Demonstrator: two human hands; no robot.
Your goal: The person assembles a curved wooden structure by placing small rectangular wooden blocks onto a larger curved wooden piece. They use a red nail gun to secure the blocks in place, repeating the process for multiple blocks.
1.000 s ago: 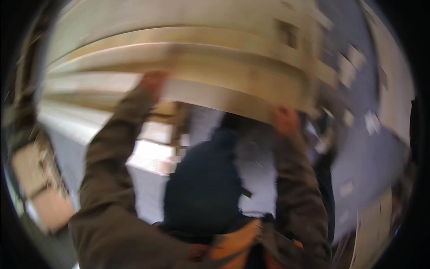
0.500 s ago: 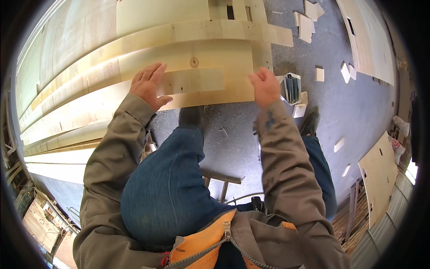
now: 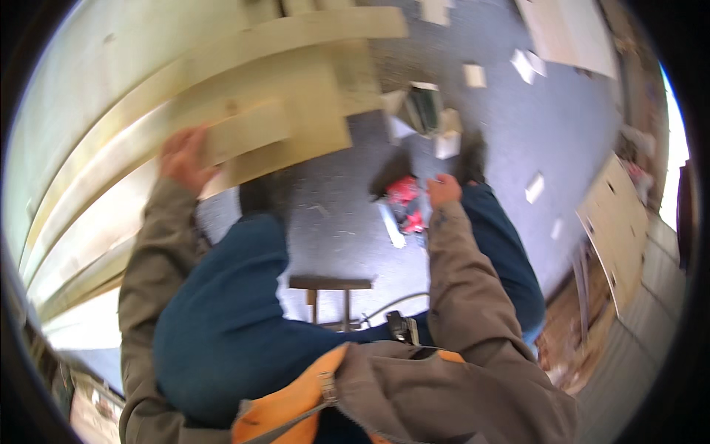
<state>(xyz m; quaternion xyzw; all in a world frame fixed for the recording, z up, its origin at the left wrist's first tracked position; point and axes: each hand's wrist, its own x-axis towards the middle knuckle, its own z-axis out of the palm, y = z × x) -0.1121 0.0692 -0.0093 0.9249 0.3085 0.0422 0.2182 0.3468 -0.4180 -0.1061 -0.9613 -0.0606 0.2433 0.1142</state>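
Observation:
My left hand (image 3: 185, 159) lies on the end of a short wooden strip (image 3: 248, 132), its fingers stretched and the thumb apart. Under that strip is a wider pale board (image 3: 314, 96). My right hand (image 3: 444, 190) is over the floor in front of my right leg, its fingers closed; anything in them is hidden. Just left of it a red-and-black tool (image 3: 403, 194) with a pale metal bar stands on the floor, blurred, so its exact kind is unclear. The hand and tool look close, but I cannot tell whether they touch.
Long pale boards (image 3: 89, 159) are stacked at the left. Beyond my right hand stands an open box (image 3: 424, 107) with dark strips inside. Wood offcuts (image 3: 475, 75) lie on the grey floor. A low wooden stool (image 3: 330, 283) is between my legs. A panel (image 3: 612, 222) leans at the right.
My view has swung right, so the boards sit further left. My right hand has moved from beside the boards' edge down over the floor, near the red tool. My left hand stays on the strip.

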